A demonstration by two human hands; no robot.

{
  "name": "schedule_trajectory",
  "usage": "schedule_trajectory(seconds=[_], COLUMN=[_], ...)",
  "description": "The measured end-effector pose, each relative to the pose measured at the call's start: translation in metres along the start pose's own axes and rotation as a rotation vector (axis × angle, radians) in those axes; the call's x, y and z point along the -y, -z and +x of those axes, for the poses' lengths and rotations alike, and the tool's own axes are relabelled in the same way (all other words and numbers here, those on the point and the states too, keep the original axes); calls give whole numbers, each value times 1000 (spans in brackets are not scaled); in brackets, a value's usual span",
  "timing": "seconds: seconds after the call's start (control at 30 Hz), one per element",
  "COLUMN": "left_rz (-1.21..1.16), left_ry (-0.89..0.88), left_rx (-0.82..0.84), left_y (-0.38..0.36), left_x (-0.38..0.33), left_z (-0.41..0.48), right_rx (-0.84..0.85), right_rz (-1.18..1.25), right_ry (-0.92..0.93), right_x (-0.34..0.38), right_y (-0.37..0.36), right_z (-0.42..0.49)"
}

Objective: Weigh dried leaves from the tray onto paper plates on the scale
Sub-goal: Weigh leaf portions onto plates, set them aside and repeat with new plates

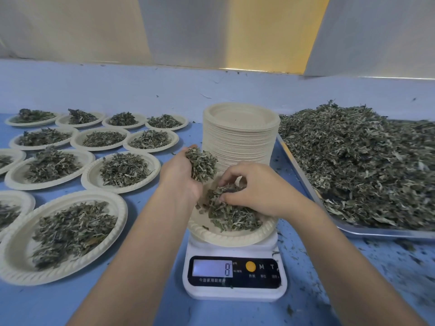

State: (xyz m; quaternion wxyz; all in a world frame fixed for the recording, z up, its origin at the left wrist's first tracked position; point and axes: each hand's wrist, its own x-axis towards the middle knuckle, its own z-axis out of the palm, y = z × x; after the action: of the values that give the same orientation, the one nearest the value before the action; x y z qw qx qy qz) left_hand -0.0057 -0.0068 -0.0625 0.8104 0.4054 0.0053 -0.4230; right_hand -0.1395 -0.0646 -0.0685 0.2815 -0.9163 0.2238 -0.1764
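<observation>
**Both hands at work over the plate on the scale**

Left hand [181,170] is cupped, palm turned inward, its fingers curled round a clump of grey-green dried leaves [201,164]. Right hand [254,187] has its fingers bent down and pinches into the leaf pile [230,215] on the weighing plate.

Just behind the hands a tall stack of cream paper plates [237,140] rises, and the left hand's clump overlaps its lower front. To the right a shallow metal tray [376,232] carries a large heap of loose dried leaves [364,161]. On the left, rows of filled cream paper plates [89,180] cover the blue table [47,307], each with its own small mound. Leaf crumbs [400,255] are scattered on the table in front of the tray. Both forearms cross the near part of the view, and the left one hides the weighing plate's left edge.

The weighing plate [226,234] is a round cream paper plate with a ribbed rim. It sits on a white digital kitchen scale [235,290] with a black front panel, whose display [211,269] reads 8. Its leaves are crumpled, grey-green, mixed with pale stems, and heaped toward the middle and the far side.

That plate lies directly under the right hand, whose fingertips touch its pile. The left hand holds its clump above the plate's far left rim.
</observation>
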Motion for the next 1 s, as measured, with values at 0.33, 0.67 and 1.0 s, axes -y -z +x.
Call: schedule_trajectory(seconds=[0.33,0.67,1.0], left_rz=[30,180,555], left_ry=[33,22,-221], left_rx=[-16,-20,135], left_y=[5,-2,-7], left_x=[-1,6,13], left_z=[6,-4,-18], right_rx=[-371,-407,-459], right_rz=[404,550,505], right_ry=[-25,-1,-23], right_x=[-1,2,6], right_y=[8,2,-7], right_z=[4,7,8])
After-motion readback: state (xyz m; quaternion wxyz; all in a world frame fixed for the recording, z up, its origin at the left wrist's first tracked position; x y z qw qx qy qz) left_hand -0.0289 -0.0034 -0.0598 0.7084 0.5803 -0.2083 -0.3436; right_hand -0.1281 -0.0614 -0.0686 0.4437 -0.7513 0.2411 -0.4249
